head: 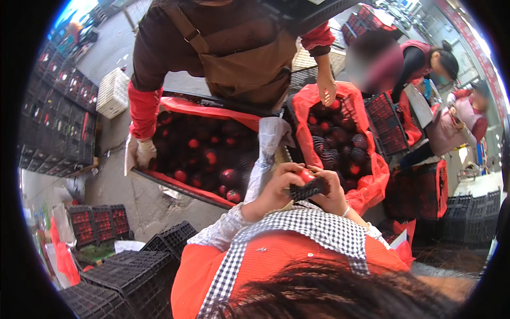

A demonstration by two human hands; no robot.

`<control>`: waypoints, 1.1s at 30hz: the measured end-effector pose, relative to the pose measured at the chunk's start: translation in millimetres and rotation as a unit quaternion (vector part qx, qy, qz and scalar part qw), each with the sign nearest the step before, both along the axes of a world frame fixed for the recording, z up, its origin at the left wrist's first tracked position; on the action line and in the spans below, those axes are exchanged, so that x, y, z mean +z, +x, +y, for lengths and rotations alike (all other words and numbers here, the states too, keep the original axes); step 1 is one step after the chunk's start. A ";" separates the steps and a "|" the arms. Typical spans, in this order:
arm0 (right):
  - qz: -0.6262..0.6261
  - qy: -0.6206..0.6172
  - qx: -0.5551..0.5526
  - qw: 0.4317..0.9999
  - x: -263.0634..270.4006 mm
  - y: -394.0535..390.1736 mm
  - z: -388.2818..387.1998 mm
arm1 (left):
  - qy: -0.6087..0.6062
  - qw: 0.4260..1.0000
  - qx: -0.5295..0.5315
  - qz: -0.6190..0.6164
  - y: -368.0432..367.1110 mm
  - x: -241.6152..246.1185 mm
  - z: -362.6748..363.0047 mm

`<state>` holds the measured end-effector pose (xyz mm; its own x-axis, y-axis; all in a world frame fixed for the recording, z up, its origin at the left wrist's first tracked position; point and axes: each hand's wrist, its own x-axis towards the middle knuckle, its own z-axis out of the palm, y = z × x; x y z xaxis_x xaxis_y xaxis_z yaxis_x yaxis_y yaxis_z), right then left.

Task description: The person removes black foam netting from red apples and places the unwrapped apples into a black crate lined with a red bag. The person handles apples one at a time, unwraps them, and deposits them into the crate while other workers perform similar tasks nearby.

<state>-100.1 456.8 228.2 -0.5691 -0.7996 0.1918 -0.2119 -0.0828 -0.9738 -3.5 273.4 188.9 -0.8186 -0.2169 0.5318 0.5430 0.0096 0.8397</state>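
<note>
A red tomato-like fruit (pixel 306 174) is held close to my chest between both hands, with a black mesh sleeve (pixel 306 190) around its lower side. My left hand (pixel 275 191) grips the fruit and the mesh from the left. On the other side, the fingers of my right hand (pixel 331 191) hold the mesh and the fruit's edge. Just beyond my hands stands a crate lined with red sheeting (pixel 380 169), filled with dark-netted round fruit (pixel 338 135). To the left is a larger crate (pixel 179 190) of red fruit, many in dark netting.
A co-worker in a brown apron (pixel 247 67) stands opposite, a gloved hand (pixel 146 153) at the left crate and a bare hand (pixel 327 85) over the right one. Black crates (pixel 135 271) stand at lower left, a white crate (pixel 113 93) behind. Other people work at right.
</note>
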 end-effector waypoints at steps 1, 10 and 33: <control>-0.014 -0.030 0.013 0.999 3.1 0.0 -1.0 | -0.028 0.999 0.024 0.033 1.8 1.9 -1.2; 0.181 -0.071 0.024 0.981 19.8 -3.1 -9.7 | -0.133 0.985 0.101 0.041 9.7 13.2 -18.3; -0.300 0.225 -0.225 0.899 -4.0 3.5 110.4 | -0.287 0.745 0.254 -0.546 -71.7 -243.1 -116.2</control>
